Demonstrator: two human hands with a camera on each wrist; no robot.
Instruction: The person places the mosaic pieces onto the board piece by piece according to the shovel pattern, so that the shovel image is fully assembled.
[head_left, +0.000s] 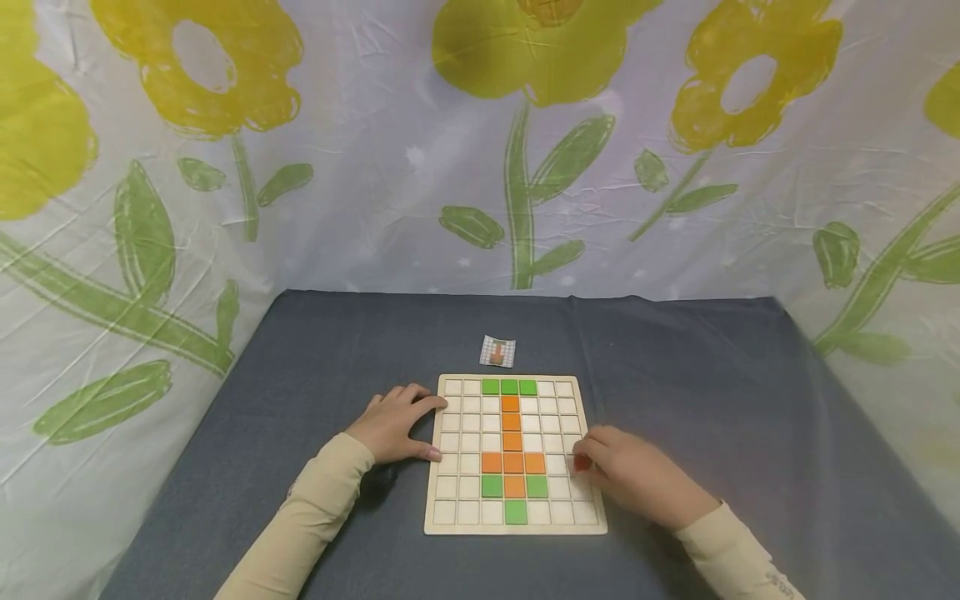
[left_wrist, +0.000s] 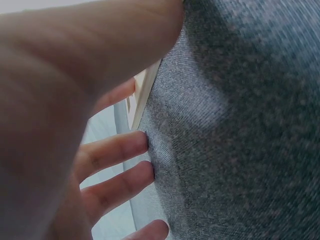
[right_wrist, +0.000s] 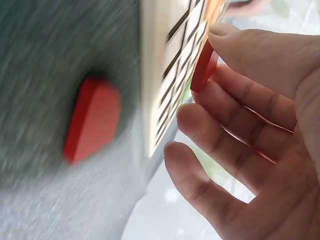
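A square wooden grid board (head_left: 453, 527) lies flat on the dark cloth. Green tiles (head_left: 509, 387) sit in three cells of its far row, and several more lie near its front. Between them runs a column of orange tiles (head_left: 512, 422), with one more to each side lower down. My left hand (head_left: 392, 427) rests against the board's left edge, thumb and fingers spread. Over the right edge, my right hand (head_left: 637, 477) pinches a red tile (right_wrist: 204, 67) between thumb and fingers. Another red tile (right_wrist: 95, 120) lies on the cloth beside the board; in the head view my hand hides it.
Just beyond the board's far edge lies a small pattern card (head_left: 497, 352) with a printed grid. The dark cloth (head_left: 697, 375) covers the table. A flowered curtain (head_left: 360, 183) hangs behind and along both sides.
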